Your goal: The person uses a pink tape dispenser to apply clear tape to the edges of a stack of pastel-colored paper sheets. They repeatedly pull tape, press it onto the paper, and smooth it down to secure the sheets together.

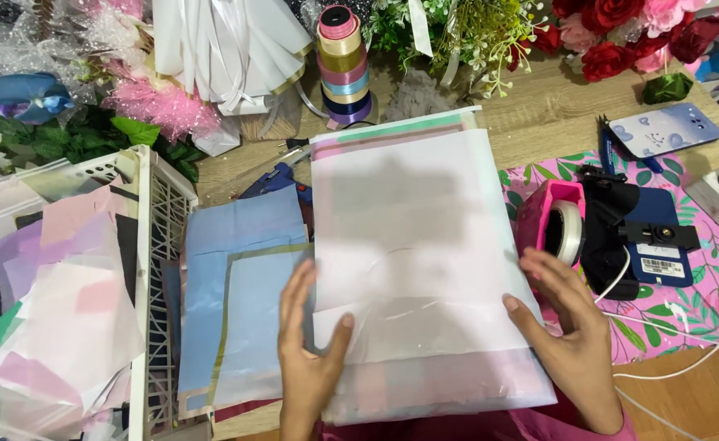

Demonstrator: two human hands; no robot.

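**Thin wrapping sheets: hold flat, both edges**

Your left hand (310,359) lies open and flat on the lower left corner of the stack of white sheets (413,245), thumb on top, fingers spread over the edge; it pins rather than clasps. Your right hand (568,327) rests open along the lower right edge, thumb on the paper, closed on nothing.

The stack sits mid-surface (539,122), overlapping the blue sheets (245,294) to its left and just beside the pink tape dispenser (551,224) on the right. A white crate (151,269) of mixed paper stands further left; ribbon spools (343,65) lie beyond.

Judgement: the sheets look light, thin, semi-translucent and floppy. They will likely slide on each other, crease easily and sag if lifted by one corner. Take them at two opposite edges, with a broad, gentle grip, palms flat.
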